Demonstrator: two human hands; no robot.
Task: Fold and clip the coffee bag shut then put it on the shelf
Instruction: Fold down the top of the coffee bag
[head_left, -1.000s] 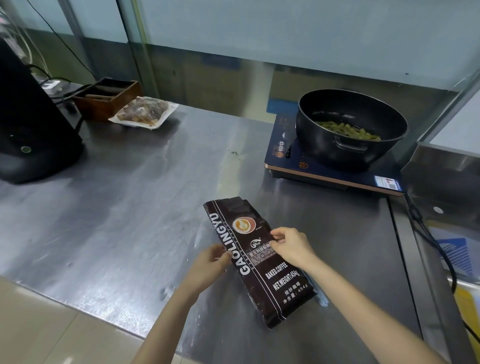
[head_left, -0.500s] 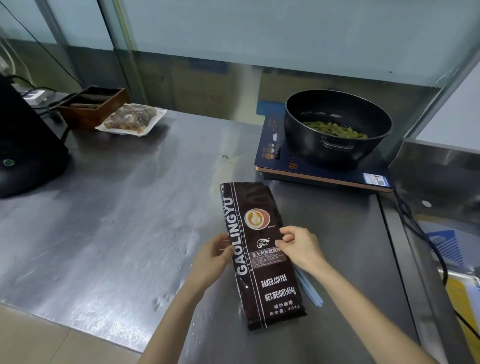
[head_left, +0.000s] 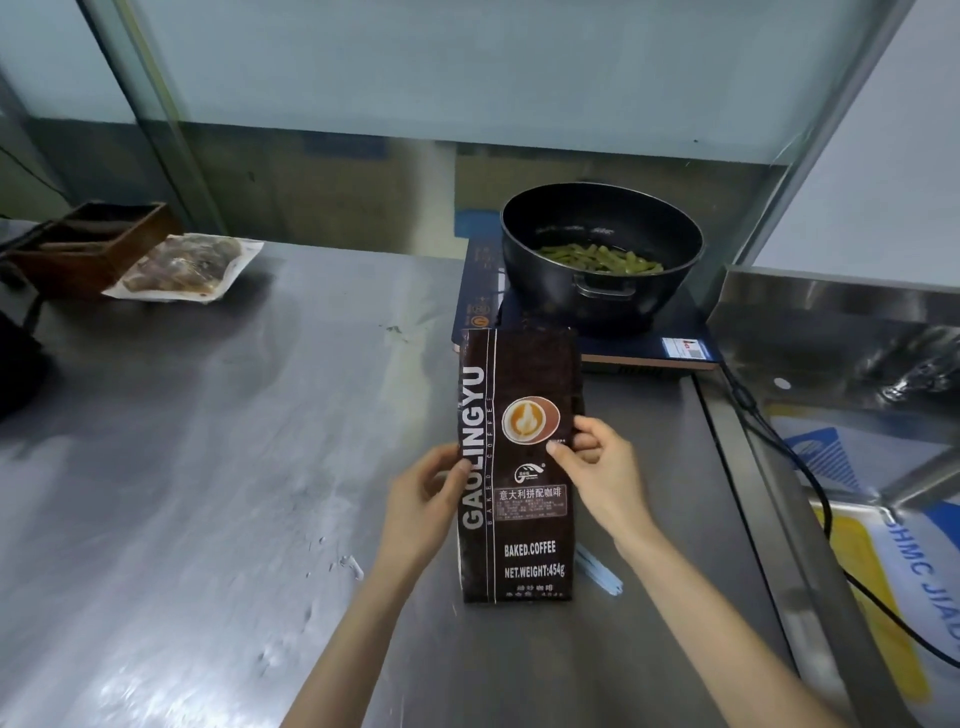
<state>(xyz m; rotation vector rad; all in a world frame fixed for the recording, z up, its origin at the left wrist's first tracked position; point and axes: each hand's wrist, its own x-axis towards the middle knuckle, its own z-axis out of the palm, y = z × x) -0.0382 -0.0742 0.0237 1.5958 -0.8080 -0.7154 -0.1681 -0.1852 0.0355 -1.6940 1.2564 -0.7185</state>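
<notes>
The coffee bag (head_left: 517, 467) stands upright on the steel counter (head_left: 208, 467), directly in front of the induction cooktop (head_left: 649, 343) that carries the black pot (head_left: 602, 260). The left hand (head_left: 423, 506) is closed on the bag's left edge at mid-height, thumb on the front face; the right hand (head_left: 597, 467) pinches the right edge just below the cup logo, thumb in front and fingers behind. The top of the bag is unfolded and carries no clip. A pale blue strip, probably the clip (head_left: 597, 569), lies flat on the counter just beside the bag's lower right corner, partly hidden behind it. No shelf can be identified in this view. Risk: both grips sit at mid-height, so if either hand releases to start the fold, the tall, narrow bag could tip, and tipping backward would put it against the cooktop and pot. Risk: an open top may spill contents if the bag falls. Risk: the bag's base could push the strip out of reach if the bag is slid to the right. Compared with the frame half a second earlier, the bag has been raised from a reclined, tilted attitude to vertical, its top edge now overlaps the cooktop's front edge, and both hands have remained at the same edges.
</notes>
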